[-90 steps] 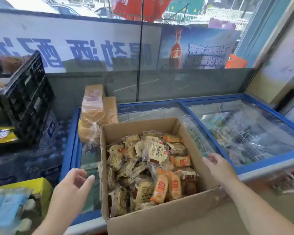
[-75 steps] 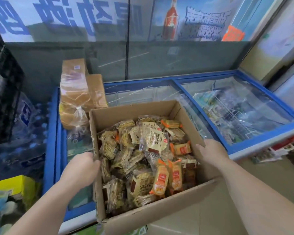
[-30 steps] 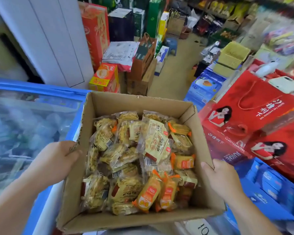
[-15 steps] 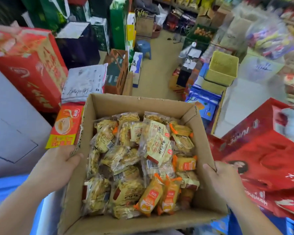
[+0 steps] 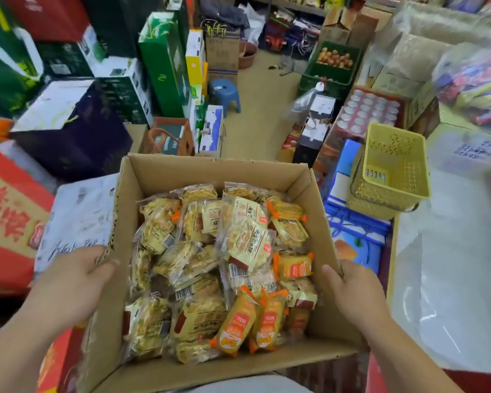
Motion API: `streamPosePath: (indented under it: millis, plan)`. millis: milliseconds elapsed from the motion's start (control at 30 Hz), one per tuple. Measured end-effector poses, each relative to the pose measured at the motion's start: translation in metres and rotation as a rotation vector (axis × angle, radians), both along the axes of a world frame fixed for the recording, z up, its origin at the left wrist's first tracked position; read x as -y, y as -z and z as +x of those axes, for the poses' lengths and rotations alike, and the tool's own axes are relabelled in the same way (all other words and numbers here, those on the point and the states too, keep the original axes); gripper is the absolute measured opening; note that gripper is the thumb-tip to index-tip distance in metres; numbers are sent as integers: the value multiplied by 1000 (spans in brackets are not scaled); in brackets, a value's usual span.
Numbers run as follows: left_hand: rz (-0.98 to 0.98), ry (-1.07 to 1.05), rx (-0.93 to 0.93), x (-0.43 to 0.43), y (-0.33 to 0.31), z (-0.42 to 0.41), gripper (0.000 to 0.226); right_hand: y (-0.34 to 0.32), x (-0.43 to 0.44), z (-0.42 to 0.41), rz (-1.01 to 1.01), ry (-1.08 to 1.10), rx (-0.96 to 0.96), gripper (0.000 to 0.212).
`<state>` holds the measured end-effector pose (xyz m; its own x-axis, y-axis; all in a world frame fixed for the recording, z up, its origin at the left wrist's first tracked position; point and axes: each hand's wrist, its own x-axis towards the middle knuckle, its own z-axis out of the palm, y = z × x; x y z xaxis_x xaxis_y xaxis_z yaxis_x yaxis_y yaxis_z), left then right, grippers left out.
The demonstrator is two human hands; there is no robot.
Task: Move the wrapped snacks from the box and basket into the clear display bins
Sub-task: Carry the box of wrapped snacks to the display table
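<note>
An open cardboard box [image 5: 210, 173] is carried in front of me, filled with several wrapped snacks [image 5: 219, 265] in yellow and orange packets. My left hand [image 5: 71, 282] grips the box's left wall, thumb over the rim. My right hand [image 5: 355, 293] grips the right wall the same way. A yellow plastic basket [image 5: 391, 171] stands to the right on stacked goods; what lies inside it is hidden. Clear plastic surfaces [image 5: 451, 293] show at the right, blurred.
A tan floor aisle [image 5: 255, 109] runs ahead with a blue stool [image 5: 224, 95] in it. Green and dark gift boxes [image 5: 159, 61] crowd the left, red cartons [image 5: 9, 217] the near left. Crates, cans and bagged goods [image 5: 369, 109] fill the right.
I took hold of the box on the freezer, lifted it and turned away. The view has swung round to the shop aisle; the yellow basket is now close on the right.
</note>
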<state>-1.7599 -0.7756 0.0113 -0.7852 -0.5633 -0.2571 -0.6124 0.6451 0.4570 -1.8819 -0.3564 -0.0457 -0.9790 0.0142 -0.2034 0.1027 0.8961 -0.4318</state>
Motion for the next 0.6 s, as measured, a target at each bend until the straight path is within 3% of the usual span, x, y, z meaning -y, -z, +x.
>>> streamPosePath:
  millis: [100, 300, 500, 600]
  plan:
    - [37, 34, 2, 15, 7, -88, 37, 6, 11, -67, -21, 40, 4, 33]
    - [47, 172, -14, 52, 24, -287, 33, 9, 38, -203, 10, 226, 10, 44]
    - [87, 368, -1, 70, 1, -480, 31, -16, 53, -325, 63, 345, -57, 52]
    - [66, 434, -38, 65, -3, -566, 33, -19, 49, -383, 36, 417, -52, 44]
